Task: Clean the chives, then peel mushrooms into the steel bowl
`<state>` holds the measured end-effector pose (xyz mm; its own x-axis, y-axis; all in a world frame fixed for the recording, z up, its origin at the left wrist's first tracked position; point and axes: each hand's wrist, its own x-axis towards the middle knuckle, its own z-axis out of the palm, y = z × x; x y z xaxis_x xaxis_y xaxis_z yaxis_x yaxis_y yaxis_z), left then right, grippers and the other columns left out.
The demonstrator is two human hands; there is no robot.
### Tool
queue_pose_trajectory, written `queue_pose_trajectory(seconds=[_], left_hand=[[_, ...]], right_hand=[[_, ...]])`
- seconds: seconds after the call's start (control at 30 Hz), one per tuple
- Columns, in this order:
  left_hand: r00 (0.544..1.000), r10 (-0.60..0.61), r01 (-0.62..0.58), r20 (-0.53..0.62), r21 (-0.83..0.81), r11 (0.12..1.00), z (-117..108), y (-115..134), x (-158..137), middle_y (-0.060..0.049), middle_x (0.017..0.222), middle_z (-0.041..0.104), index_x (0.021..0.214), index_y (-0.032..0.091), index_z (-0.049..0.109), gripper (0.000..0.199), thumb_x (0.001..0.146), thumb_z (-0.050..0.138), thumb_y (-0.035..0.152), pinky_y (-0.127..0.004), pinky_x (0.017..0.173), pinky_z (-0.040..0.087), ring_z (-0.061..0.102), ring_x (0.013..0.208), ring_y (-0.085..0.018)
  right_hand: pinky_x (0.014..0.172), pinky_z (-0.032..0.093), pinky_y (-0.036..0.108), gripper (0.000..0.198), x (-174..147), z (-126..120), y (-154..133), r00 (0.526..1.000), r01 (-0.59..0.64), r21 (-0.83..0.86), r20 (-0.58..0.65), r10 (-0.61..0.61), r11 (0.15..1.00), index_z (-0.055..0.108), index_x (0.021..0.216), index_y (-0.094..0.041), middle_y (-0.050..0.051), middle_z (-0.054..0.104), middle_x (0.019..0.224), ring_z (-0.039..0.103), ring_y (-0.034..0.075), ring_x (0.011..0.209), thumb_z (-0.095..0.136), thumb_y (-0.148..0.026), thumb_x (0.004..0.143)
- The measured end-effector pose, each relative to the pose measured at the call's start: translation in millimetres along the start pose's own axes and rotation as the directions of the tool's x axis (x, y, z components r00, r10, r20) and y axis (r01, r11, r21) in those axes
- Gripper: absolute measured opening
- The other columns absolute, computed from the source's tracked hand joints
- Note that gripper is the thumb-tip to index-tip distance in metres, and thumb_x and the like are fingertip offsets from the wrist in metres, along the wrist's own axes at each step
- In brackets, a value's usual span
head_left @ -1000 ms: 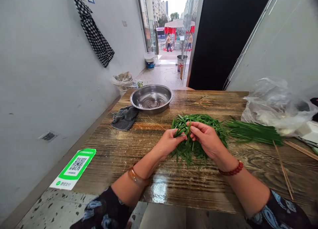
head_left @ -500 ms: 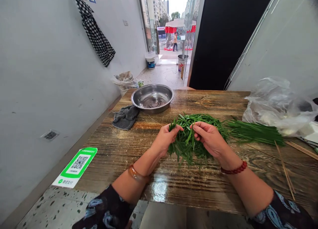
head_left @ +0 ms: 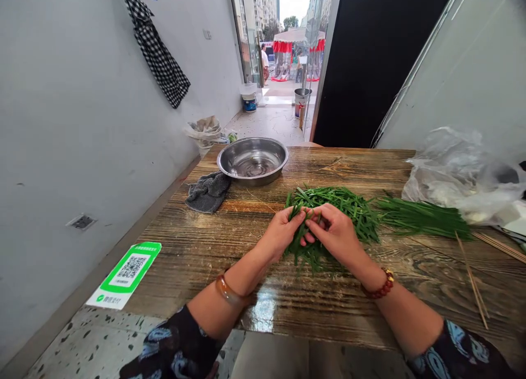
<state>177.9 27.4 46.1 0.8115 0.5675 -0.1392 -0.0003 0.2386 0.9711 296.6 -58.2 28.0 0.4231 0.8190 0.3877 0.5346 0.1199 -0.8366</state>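
Leaves point(head_left: 296, 210), flat, narrow and dark green, are gathered as a small bunch in your left hand point(head_left: 280, 232), whose fingers are closed around them. Your right hand point(head_left: 335, 234) is just beside it, with thumb and fingertips drawn together on the leaves; which single blade they pinch, I cannot tell. Both hands are over the near side of a loose heap of green blades point(head_left: 357, 210) on the brown wood-grain table point(head_left: 197, 258). To the right of this heap lies a straight bundle of long green blades point(head_left: 423, 217). I judge the leaves very light, soft and bendable, perhaps slippery, and easy to bruise, so you may hold them gently near one end, between thumb and forefinger.
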Motion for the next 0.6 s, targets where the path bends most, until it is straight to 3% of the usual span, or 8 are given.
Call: queue_pose_trajectory(seconds=[0.07,0.13,0.23,0.33,0.4,0.5,0.6], left_hand=[[0.999,0.007,-0.008,0.034,0.023,1.0,-0.9,1.9,-0.2,0.001,0.067,0.058,0.092,0.013,0.059,0.036,0.076,0.065,0.045,-0.018,0.043,0.038,0.055,0.05,-0.008],[0.999,-0.002,0.0,0.04,0.052,0.999,-2.6,3.3,-0.3,0.001,0.065,0.057,0.088,0.013,0.06,0.032,0.076,0.064,0.042,-0.017,0.041,0.032,0.051,0.048,-0.006],[0.999,-0.034,0.033,0.021,0.078,0.996,-5.7,4.7,-0.2,0.002,0.065,0.057,0.089,0.013,0.06,0.03,0.076,0.064,0.04,-0.017,0.04,0.025,0.044,0.045,-0.004],[0.999,-0.047,0.047,0.01,0.054,0.997,-7.6,5.4,0.1,0.004,0.063,0.054,0.091,0.013,0.059,0.032,0.074,0.066,0.04,-0.017,0.042,0.024,0.04,0.045,-0.003],[0.999,-0.036,0.035,0.017,0.043,0.998,-7.4,5.4,0.0,0.004,0.063,0.053,0.088,0.013,0.058,0.032,0.073,0.068,0.04,-0.018,0.043,0.025,0.04,0.046,-0.003],[0.997,-0.034,0.029,0.064,0.078,0.997,-5.6,5.3,-0.9,0.003,0.064,0.053,0.08,0.014,0.055,0.032,0.072,0.07,0.041,-0.018,0.044,0.027,0.041,0.048,-0.004],[0.988,-0.062,0.044,0.138,0.131,0.99,-4.3,5.4,-2.0,0.003,0.064,0.053,0.075,0.014,0.054,0.034,0.071,0.071,0.043,-0.018,0.045,0.027,0.04,0.049,-0.004]], right_hand=[[0.057,0.043,0.028,0.007,1.2,-0.6,0.2,0.999,-0.031,0.026,-0.024,0.032,0.999,0.066,0.08,-0.022,0.002,0.059,0.075,0.053,0.015,0.062,0.065,-0.028,0.077],[0.059,0.046,0.029,0.015,3.1,-0.8,1.5,0.992,-0.127,0.184,0.014,0.126,0.975,0.064,0.085,-0.021,0.002,0.061,0.077,0.056,0.015,0.064,0.069,-0.032,0.075],[0.061,0.05,0.028,0.03,6.6,-1.9,4.8,0.957,-0.291,0.48,0.132,0.26,0.828,0.061,0.096,-0.02,0.001,0.063,0.08,0.059,0.013,0.064,0.072,-0.036,0.072],[0.066,0.052,0.028,0.036,8.8,-4.0,6.2,0.945,-0.324,0.577,0.163,0.283,0.749,0.061,0.101,-0.02,0.003,0.066,0.087,0.062,0.014,0.074,0.073,-0.037,0.071],[0.069,0.052,0.03,0.032,8.1,-5.0,4.8,0.963,-0.269,0.524,0.126,0.239,0.808,0.062,0.1,-0.021,0.003,0.067,0.089,0.062,0.015,0.077,0.071,-0.035,0.072],[0.071,0.052,0.032,0.022,4.4,-5.8,-0.1,0.995,-0.096,0.263,-0.009,0.102,0.96,0.064,0.1,-0.023,0.003,0.067,0.086,0.062,0.016,0.075,0.064,-0.029,0.079],[0.069,0.051,0.032,0.022,1.8,-8.0,-4.2,0.996,0.038,0.018,-0.076,-0.036,0.999,0.065,0.103,-0.025,0.003,0.066,0.085,0.061,0.017,0.074,0.057,-0.023,0.083]])
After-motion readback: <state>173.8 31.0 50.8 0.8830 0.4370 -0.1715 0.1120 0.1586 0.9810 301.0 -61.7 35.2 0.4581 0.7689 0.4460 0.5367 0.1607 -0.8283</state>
